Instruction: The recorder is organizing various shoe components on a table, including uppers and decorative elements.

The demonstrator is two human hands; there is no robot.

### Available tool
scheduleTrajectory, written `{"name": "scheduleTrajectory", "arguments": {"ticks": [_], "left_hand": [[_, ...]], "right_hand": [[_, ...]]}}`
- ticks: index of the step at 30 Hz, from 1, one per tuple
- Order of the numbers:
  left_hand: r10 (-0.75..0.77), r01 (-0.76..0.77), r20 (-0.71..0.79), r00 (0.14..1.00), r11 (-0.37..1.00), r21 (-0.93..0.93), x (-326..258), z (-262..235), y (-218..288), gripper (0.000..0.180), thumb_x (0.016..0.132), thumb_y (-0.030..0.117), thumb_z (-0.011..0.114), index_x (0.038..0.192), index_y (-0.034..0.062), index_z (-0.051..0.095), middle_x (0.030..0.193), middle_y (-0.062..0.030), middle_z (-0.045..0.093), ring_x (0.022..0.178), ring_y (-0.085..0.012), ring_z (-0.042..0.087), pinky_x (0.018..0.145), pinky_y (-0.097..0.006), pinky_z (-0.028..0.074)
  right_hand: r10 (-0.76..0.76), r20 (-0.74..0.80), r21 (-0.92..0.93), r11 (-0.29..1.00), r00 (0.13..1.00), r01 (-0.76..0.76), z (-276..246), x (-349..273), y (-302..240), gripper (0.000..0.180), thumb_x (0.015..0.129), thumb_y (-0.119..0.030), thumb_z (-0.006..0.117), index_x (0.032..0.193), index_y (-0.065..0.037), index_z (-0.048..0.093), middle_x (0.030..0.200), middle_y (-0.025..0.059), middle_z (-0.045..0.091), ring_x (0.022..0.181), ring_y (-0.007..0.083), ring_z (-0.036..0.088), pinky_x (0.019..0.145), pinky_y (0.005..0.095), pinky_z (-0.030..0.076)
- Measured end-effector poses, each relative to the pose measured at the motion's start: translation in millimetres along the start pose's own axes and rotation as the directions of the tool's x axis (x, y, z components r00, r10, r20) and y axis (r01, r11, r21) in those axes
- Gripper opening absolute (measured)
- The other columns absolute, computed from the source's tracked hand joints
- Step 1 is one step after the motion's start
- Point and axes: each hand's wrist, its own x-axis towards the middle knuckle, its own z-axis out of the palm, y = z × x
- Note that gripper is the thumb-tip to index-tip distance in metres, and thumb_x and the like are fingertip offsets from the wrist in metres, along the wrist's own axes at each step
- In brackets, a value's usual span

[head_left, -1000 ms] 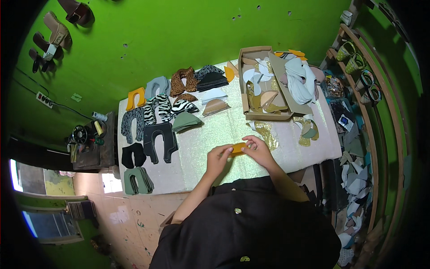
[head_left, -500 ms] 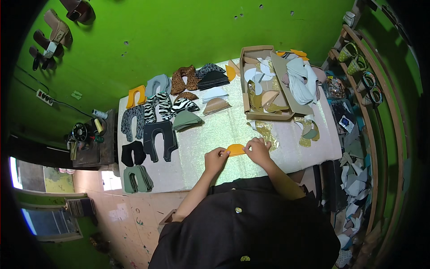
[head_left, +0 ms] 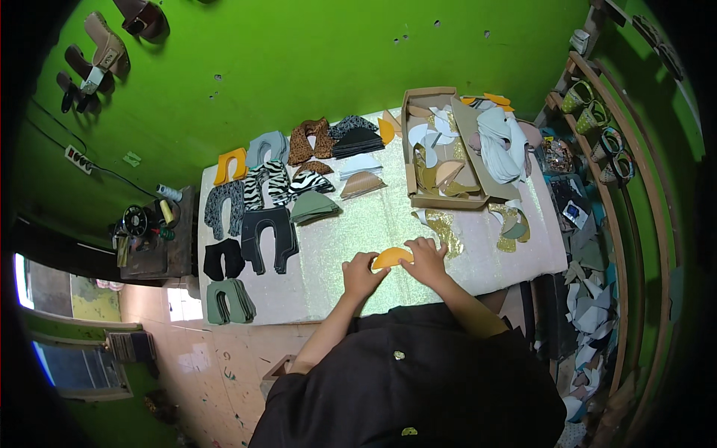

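Note:
A stack of orange-yellow half-moon cut pieces (head_left: 392,257), curved edge facing away from me, is at the near middle of the pale shimmering table covering (head_left: 336,257). Gripping its left end is my left hand (head_left: 363,276), fingers bent and thumb at the straight edge. My right hand (head_left: 427,263) pinches the right end, its other fingers curled above. How many layers lie between my fingers cannot be made out. Beyond my right hand are gold glittery scraps (head_left: 447,226). Green half-moon pieces (head_left: 314,207) lie further off to the left.
On the left lie stacks of U-shaped pieces, including black ones (head_left: 267,233), zebra-striped ones (head_left: 278,181) and green ones (head_left: 229,302). A cardboard box (head_left: 448,201) of scraps stands at the far right. A sewing machine (head_left: 134,218) is left of the table; a wooden rack (head_left: 605,190) stands right.
The orange pieces have tipped so more of their flat face shows. My left hand has shifted slightly right and nearer, and my right thumb now lies on the pieces' near edge.

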Motion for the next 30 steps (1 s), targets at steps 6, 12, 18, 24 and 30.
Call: {"name": "scheduleTrajectory", "arguments": {"ticks": [6,12,18,24,30], "left_hand": [[0.063,-0.065,-0.086,0.994,0.998,-0.016,-12,11,-11,0.038,0.071,0.031,0.073,0.102,0.0097,0.066,0.091,-0.0066,0.059,0.087,-0.0211,0.056,0.078,-0.036,0.033],[0.051,-0.053,-0.072,0.996,0.998,-0.034,-13,8,-9,0.038,0.072,0.03,0.073,0.103,0.0096,0.066,0.095,-0.0079,0.058,0.089,-0.0227,0.055,0.08,-0.037,0.034],[0.384,-0.365,-0.063,0.921,0.909,0.202,-19,8,-21,0.035,0.083,0.02,0.058,0.118,0.0212,0.059,0.117,-0.0064,0.054,0.108,-0.0227,0.048,0.09,-0.046,0.029],[0.333,-0.331,0.015,0.943,0.93,0.159,-8,3,-41,0.035,0.082,0.014,0.056,0.114,0.0261,0.062,0.116,-0.0021,0.055,0.107,-0.0213,0.049,0.09,-0.054,0.027],[0.28,-0.275,-0.016,0.96,0.951,0.144,3,-16,-66,0.032,0.081,0.013,0.057,0.111,0.0254,0.063,0.113,-0.0014,0.057,0.105,-0.0199,0.05,0.092,-0.055,0.025]], "right_hand": [[-0.046,-0.047,-0.035,0.998,0.998,0.044,5,-12,-4,0.037,0.075,-0.033,0.066,0.106,-0.016,0.057,0.101,0.0027,0.052,0.105,0.0217,0.046,0.094,0.0566,0.023],[-0.022,-0.054,-0.059,0.998,0.998,0.018,5,-16,-11,0.037,0.075,-0.031,0.066,0.107,-0.016,0.057,0.103,0.0027,0.053,0.106,0.0217,0.046,0.093,0.0565,0.023],[0.065,-0.067,-0.029,0.997,0.996,-0.067,11,-16,-20,0.039,0.075,-0.028,0.065,0.11,-0.015,0.056,0.105,0.0046,0.054,0.107,0.0228,0.046,0.094,0.0562,0.021],[0.103,-0.063,-0.049,0.993,0.993,-0.106,22,-12,-35,0.039,0.077,-0.026,0.066,0.112,-0.013,0.055,0.105,0.0055,0.054,0.105,0.0232,0.048,0.093,0.0558,0.022],[0.064,-0.084,-0.058,0.996,0.994,-0.069,38,9,-60,0.038,0.078,-0.026,0.066,0.111,-0.01,0.055,0.103,0.0058,0.055,0.103,0.0233,0.049,0.093,0.0549,0.023]]}}
